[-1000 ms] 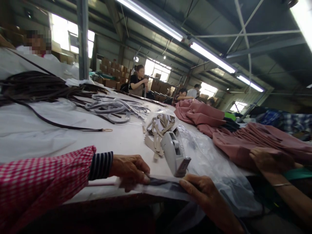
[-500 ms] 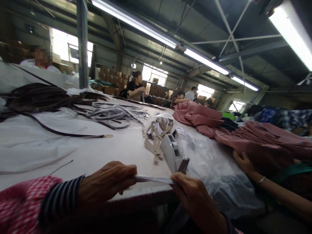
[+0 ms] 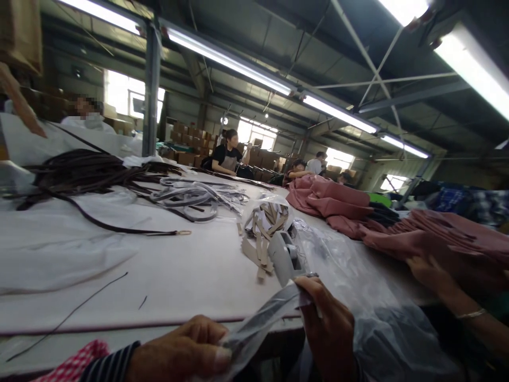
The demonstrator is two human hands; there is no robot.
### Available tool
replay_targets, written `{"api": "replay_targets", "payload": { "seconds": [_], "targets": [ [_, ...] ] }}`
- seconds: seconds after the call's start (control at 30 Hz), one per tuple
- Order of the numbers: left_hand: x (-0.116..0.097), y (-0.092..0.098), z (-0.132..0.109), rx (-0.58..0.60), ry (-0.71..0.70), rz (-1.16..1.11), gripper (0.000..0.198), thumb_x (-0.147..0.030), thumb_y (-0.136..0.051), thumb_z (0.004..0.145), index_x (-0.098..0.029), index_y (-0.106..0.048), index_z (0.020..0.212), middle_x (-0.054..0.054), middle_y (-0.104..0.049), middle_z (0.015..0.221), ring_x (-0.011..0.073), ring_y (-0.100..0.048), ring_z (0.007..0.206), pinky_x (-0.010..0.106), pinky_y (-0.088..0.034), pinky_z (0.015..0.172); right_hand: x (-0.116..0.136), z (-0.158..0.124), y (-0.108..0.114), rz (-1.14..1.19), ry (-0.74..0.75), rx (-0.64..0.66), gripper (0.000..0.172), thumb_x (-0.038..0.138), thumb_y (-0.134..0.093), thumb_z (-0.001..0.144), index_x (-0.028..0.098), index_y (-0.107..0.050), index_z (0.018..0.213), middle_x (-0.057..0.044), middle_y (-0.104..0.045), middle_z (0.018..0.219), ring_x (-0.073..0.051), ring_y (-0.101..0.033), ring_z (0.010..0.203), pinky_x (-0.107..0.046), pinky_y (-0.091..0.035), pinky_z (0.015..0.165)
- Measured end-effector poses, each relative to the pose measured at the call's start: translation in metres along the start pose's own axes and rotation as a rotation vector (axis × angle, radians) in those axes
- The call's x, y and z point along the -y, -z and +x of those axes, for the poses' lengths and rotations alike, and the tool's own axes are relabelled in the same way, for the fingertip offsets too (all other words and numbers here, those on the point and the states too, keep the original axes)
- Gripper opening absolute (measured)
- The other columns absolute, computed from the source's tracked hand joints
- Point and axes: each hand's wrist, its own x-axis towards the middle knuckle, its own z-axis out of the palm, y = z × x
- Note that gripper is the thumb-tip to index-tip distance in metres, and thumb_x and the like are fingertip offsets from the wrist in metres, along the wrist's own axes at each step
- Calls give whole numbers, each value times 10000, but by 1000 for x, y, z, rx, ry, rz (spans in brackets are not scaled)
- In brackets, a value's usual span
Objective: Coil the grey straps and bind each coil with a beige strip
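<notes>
Left hand (image 3: 186, 350) pinching clear plastic bag (image 3: 258, 323), right hand (image 3: 330, 329) gripping its other end, contents indistinct

Red-and-white checked sleeve (image 3: 73, 366), navy-and-white striped cuff (image 3: 113, 363), bare hands

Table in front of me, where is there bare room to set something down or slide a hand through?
Bare patch on the table: between the dark cord and the near edge, left of the beige strips. Crowded: tape dispenser, clear plastic and pink cloth on the right; grey straps and dark straps farther back.
</notes>
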Motion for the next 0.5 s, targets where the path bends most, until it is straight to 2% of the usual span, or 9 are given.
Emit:
{"api": "replay_targets", "payload": {
  "seconds": [0.13,0.2,0.3,0.37,0.5],
  "targets": [
    [-6,-11,0,72,-1,-32,395,-391,-896,593,-77,-780,801,57,-602,664,77,-495,508,183,-331,511,-10,-4,-9,79,-105,17,233,170,-540,964,230,-711,1110,-38,-774,971,-174,-751,855,-210,-552,752],
    [-7,-15,2,82,-5,-11,406,-399,-892,603,-72,-791,821,48,-584,638,65,-474,476,181,-312,487,-16,-5,-16,135,-207,40,251,188,-528,945,217,-732,1089,-14,-751,809,-161,-725,704,-211,-537,650],
    [-14,-20,0,117,-22,55,401,-455,-876,664,-75,-795,765,8,-501,537,42,-383,419,178,-244,430,-17,-8,-30,259,-422,105,251,260,-542,922,189,-747,1048,38,-605,562,-135,-589,490,-216,-452,505],
    [-26,-26,-5,120,-77,102,393,-474,-842,738,-90,-796,807,19,-543,539,57,-429,431,167,-275,428,-9,-13,-41,395,-568,170,257,361,-568,932,176,-743,960,31,-587,560,-128,-560,494,-220,-432,509],
    [-59,-46,-9,68,-268,268,356,-477,-694,916,-127,-755,933,110,-741,695,176,-671,537,208,-460,476,32,-34,-72,782,-768,320,523,651,-563,920,160,-684,791,3,-573,558,-120,-511,495,-237,-416,511]
  ]
}}
